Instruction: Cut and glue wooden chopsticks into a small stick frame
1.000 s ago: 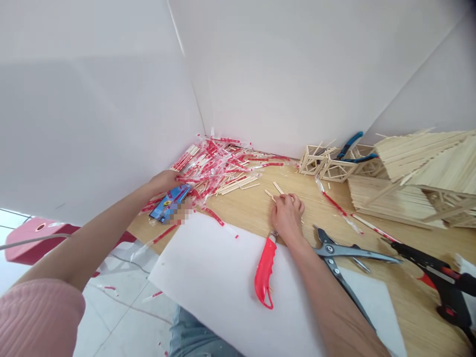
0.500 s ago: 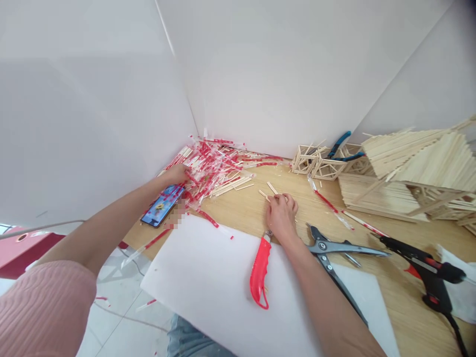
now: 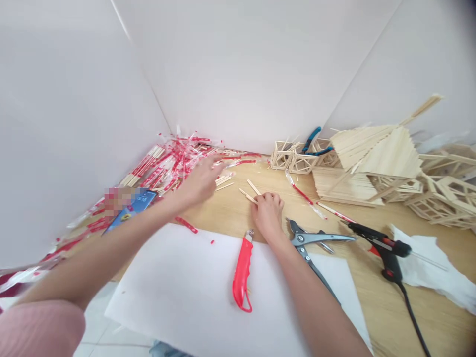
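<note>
My left hand point(image 3: 203, 181) is smeared by motion above the table, beside the heap of red-and-clear wrappers and wooden sticks point(image 3: 178, 158). Whether its fingers hold anything does not show. My right hand point(image 3: 268, 213) rests on the wood with curled fingers over the ends of two thin wooden sticks point(image 3: 248, 196), which poke out to its left. Just below that hand lies a red-handled utility knife point(image 3: 242, 272) on a white sheet point(image 3: 178, 287). Grey pliers point(image 3: 312, 238) lie right of my right wrist, partly behind the forearm.
A black glue gun point(image 3: 383, 248) with a cord lies at the right, near crumpled white tissue point(image 3: 427, 263). Behind it stands a stick-built house model point(image 3: 386, 153). Blue-handled pliers point(image 3: 311, 140) rest on small stick frames point(image 3: 290, 157). A phone point(image 3: 139, 206) lies left, partly behind my left forearm.
My left hand has moved from the wrapper heap to the right and is now blurred. My right hand stays by the same sticks. The camera view has turned to the right.
</note>
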Demonstrator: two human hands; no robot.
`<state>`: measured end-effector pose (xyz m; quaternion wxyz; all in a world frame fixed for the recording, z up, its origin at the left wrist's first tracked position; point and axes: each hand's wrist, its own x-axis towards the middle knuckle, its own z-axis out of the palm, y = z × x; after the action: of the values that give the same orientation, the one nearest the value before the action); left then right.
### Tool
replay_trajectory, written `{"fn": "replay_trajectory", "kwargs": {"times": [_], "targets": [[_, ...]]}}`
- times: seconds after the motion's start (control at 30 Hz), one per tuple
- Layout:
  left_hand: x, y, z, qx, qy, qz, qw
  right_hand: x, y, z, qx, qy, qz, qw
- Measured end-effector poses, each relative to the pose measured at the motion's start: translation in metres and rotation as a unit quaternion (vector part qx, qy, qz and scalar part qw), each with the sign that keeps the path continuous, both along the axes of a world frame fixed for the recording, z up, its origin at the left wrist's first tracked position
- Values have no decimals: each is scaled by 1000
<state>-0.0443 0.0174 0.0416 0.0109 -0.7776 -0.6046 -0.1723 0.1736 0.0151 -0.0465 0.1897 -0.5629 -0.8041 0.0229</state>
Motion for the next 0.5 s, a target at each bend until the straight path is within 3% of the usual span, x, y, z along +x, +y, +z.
{"fn": "replay_trajectory", "kwargs": {"times": [0.03,0.1,0.17,0.23,0.37,0.5], "targets": [[18,-7,-12,-34,-65,-31,997,1,0,0,-3,-5,3,1000],[43,-18,-37,-107,-224,-14,968,3,1,2,-4,-8,7,1000],[57,-23,-61,-209,-381,37,900,5,2,6,1,10,0,1000],[62,-23,-78,-231,-510,69,825,5,3,10,-5,57,-9,998],[62,-21,-91,-228,-683,70,690,-4,2,12,-80,208,51,974],[57,-24,-88,-244,-725,28,644,-10,3,11,-142,268,123,945]]}}
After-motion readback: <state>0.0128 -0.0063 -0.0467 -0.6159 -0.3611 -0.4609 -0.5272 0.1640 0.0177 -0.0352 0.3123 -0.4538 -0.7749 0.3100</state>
